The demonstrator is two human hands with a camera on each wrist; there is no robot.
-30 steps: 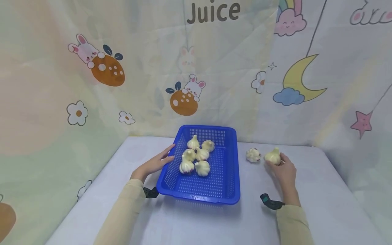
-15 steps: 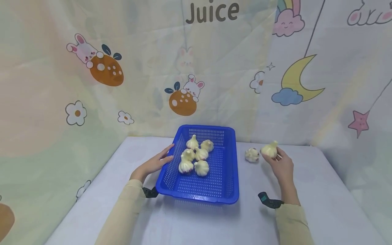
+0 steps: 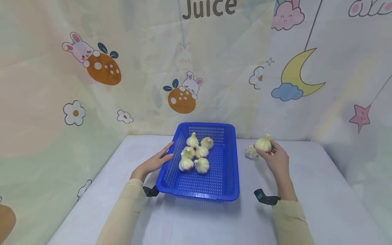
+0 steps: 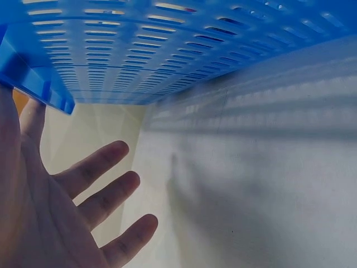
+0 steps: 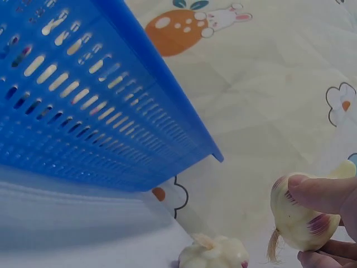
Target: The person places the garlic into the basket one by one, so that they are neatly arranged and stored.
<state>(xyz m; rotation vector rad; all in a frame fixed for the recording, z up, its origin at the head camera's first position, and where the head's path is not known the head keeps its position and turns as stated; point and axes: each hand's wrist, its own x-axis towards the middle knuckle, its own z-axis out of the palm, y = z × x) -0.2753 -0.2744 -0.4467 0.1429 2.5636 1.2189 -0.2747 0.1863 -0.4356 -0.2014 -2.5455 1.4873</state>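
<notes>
In the head view a blue plastic basket (image 3: 198,195) with slotted walls holds several garlic bulbs, among them a front garlic bulb (image 3: 202,165). My left hand (image 3: 153,165) rests on the basket's left rim; in the left wrist view three straight fingers (image 4: 106,204) spread below that rim, touching nothing. To the right of the basket my right hand (image 3: 277,160) pinches a garlic bulb (image 3: 263,144) between thumb and fingers, above the table. Purple streaks and a tuft of roots show on this held garlic bulb (image 5: 301,220) in the right wrist view.
Another garlic bulb (image 3: 251,152) lies on the white table (image 3: 196,224), right of the basket and partly behind the held one. A printed cloth (image 3: 226,75) hangs along the table's back and sides. Dark wrist mounts (image 3: 266,198) stick out near both wrists.
My right hand has lifted the garlic bulb off the table and moved it left, closer to the basket. The left hand stays on the rim. The head view has shifted slightly.
</notes>
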